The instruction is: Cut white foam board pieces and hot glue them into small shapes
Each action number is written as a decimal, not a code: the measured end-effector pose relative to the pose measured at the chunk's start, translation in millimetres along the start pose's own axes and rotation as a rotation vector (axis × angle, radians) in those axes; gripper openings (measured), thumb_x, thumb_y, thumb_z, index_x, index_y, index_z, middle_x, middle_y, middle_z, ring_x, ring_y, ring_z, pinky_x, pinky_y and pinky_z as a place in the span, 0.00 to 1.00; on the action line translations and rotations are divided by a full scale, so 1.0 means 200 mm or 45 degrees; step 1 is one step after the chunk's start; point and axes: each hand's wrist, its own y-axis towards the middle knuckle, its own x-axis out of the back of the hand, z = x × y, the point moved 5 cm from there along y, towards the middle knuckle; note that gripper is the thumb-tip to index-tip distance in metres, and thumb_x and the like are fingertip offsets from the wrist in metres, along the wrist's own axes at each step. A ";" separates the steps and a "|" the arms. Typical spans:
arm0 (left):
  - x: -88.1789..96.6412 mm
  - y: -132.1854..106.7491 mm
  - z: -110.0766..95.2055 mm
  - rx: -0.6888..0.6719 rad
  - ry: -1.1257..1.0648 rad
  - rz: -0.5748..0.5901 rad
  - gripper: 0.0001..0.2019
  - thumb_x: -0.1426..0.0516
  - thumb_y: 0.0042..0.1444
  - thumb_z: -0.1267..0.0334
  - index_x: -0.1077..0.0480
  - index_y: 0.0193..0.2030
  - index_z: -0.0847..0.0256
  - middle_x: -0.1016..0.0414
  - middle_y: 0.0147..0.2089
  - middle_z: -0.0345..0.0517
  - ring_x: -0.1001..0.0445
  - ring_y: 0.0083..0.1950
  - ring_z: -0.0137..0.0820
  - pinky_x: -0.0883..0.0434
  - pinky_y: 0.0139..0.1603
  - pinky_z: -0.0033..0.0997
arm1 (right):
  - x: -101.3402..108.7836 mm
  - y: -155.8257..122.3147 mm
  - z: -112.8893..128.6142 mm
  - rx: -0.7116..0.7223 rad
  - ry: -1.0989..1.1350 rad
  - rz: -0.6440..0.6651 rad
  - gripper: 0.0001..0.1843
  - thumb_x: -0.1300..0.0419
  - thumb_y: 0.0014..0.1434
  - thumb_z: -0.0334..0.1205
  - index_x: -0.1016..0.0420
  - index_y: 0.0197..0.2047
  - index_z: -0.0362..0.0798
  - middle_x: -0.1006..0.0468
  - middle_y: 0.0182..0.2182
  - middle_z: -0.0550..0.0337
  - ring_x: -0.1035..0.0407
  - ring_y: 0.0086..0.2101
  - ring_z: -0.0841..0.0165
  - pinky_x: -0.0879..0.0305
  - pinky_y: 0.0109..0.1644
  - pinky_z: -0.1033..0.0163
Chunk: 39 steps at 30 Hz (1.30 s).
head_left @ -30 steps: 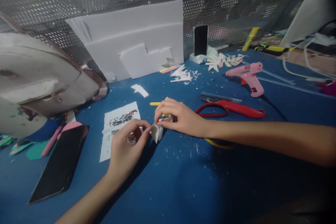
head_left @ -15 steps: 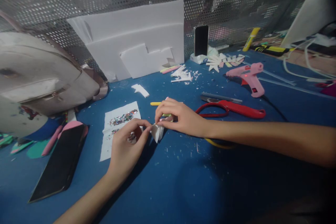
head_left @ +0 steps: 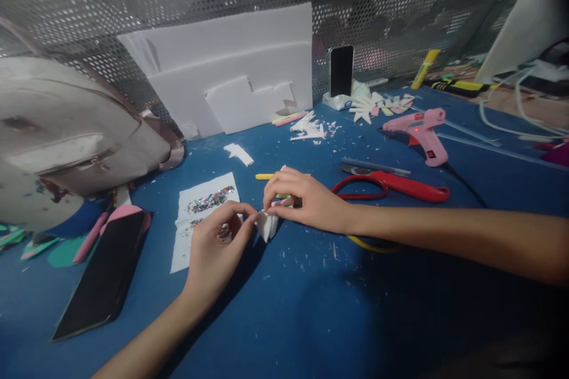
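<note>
Small white angular piece [head_left: 267,227] stays pinched by left hand [head_left: 210,254] and right hand [head_left: 309,200] fingertips; unchanged grip suggests steadying

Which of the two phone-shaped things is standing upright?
The silver-edged, black-screened phone at the back stands upright; the nearer black rectangular slab at left lies down.

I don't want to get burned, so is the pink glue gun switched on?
It looks on: a red light glows on the pink glue gun. Whether it's hot, I cannot tell.
</note>
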 end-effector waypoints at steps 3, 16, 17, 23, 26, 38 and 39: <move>0.00 0.00 0.00 -0.007 0.013 0.002 0.04 0.42 0.60 0.65 0.27 0.34 0.57 0.30 0.27 0.34 0.35 0.25 0.24 0.38 0.30 0.27 | 0.00 0.00 0.00 0.003 -0.001 0.000 0.03 0.41 0.64 0.39 0.28 0.37 0.52 0.25 0.41 0.62 0.36 0.54 0.65 0.56 0.66 0.51; 0.00 0.00 -0.01 -0.014 0.017 -0.011 0.04 0.42 0.59 0.66 0.27 0.34 0.58 0.29 0.27 0.34 0.35 0.25 0.23 0.38 0.30 0.25 | 0.00 0.00 0.00 0.019 0.007 -0.018 0.03 0.41 0.63 0.39 0.27 0.37 0.51 0.25 0.40 0.62 0.35 0.53 0.65 0.54 0.65 0.51; 0.00 0.00 -0.01 -0.014 0.017 -0.011 0.04 0.42 0.59 0.66 0.27 0.34 0.58 0.30 0.27 0.34 0.36 0.25 0.23 0.38 0.30 0.25 | 0.00 0.00 0.00 0.018 0.011 -0.016 0.03 0.41 0.63 0.39 0.27 0.37 0.51 0.25 0.40 0.62 0.35 0.53 0.65 0.54 0.65 0.51; 0.00 0.00 -0.01 -0.017 0.030 -0.003 0.04 0.43 0.60 0.65 0.27 0.34 0.58 0.29 0.27 0.34 0.36 0.25 0.23 0.38 0.30 0.26 | 0.00 0.00 0.00 0.022 0.007 -0.016 0.02 0.40 0.63 0.39 0.27 0.37 0.51 0.24 0.40 0.63 0.35 0.52 0.66 0.54 0.65 0.51; 0.00 0.00 -0.01 -0.015 0.032 0.000 0.04 0.43 0.60 0.65 0.27 0.34 0.58 0.30 0.26 0.34 0.36 0.25 0.23 0.38 0.30 0.26 | 0.00 0.00 0.00 0.022 -0.001 -0.018 0.02 0.40 0.63 0.39 0.27 0.37 0.51 0.24 0.40 0.63 0.35 0.51 0.67 0.53 0.64 0.53; -0.01 0.00 -0.01 -0.014 -0.017 0.033 0.04 0.43 0.61 0.65 0.27 0.35 0.58 0.27 0.31 0.37 0.34 0.28 0.25 0.37 0.32 0.27 | 0.00 0.00 0.01 0.036 -0.005 -0.004 0.02 0.40 0.62 0.36 0.26 0.37 0.51 0.24 0.40 0.62 0.33 0.48 0.66 0.52 0.64 0.53; -0.01 0.00 -0.01 -0.014 -0.021 0.036 0.04 0.43 0.61 0.65 0.27 0.35 0.58 0.27 0.31 0.37 0.34 0.28 0.25 0.37 0.32 0.27 | 0.00 0.00 0.01 0.033 -0.008 -0.002 0.02 0.40 0.62 0.36 0.26 0.37 0.51 0.24 0.40 0.62 0.33 0.48 0.66 0.53 0.64 0.53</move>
